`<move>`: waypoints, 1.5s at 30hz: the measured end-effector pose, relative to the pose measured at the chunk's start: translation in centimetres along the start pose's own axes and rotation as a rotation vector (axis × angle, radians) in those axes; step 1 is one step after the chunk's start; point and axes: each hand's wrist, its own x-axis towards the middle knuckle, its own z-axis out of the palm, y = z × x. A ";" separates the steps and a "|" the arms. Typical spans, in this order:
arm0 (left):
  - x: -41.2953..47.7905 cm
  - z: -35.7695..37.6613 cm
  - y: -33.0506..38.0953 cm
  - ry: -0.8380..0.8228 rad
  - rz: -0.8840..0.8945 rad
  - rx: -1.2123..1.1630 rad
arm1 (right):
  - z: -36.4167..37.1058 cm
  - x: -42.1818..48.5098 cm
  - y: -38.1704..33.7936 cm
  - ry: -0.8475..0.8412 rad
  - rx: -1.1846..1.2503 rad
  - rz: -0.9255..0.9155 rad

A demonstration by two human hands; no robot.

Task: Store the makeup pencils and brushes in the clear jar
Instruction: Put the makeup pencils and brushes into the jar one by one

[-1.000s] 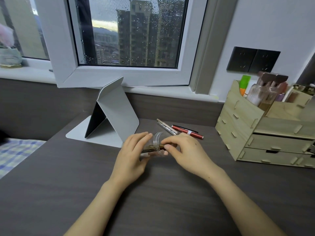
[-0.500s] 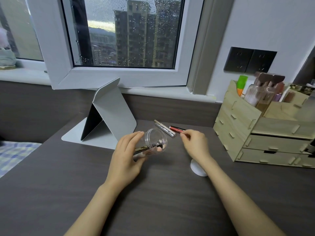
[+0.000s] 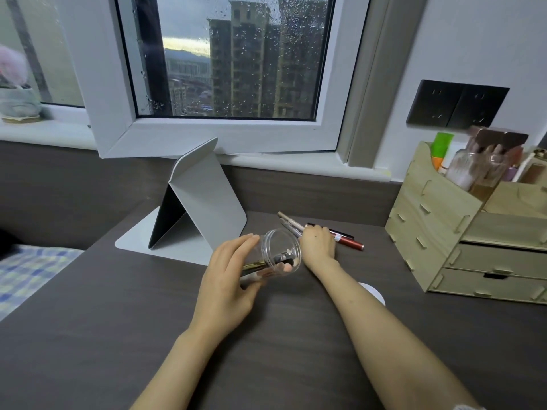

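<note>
Mid-frame, we hold the clear jar (image 3: 279, 252) tilted in our left hand (image 3: 229, 287), fingers wrapped around it; several brushes (image 3: 268, 263) already sit inside. Our right hand (image 3: 318, 247) covers the pencils (image 3: 344, 238) remaining on the worktop (image 3: 118, 335); its finger state we cannot tell.

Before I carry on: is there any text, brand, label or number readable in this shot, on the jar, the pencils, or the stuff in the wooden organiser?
No text can be read anywhere.
Clear plastic jar: no label shows.
Red and black makeup pencils on the dark desk: a pale band, any print too small to read.
Green-capped tube and bottles in the pale wooden organiser: too blurred to read.
Black wall sockets: no marking legible.
</note>
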 end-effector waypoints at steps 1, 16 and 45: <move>0.0 0.0 0.0 0.000 0.001 0.001 | -0.4 -0.2 0.0 -0.001 0.051 0.025; -0.2 0.1 0.3 0.011 0.000 -0.027 | -16.5 -13.7 6.8 -0.023 0.867 -0.125; -0.2 0.3 -0.1 0.055 -0.068 -0.063 | -5.1 -5.1 3.5 0.135 0.663 0.097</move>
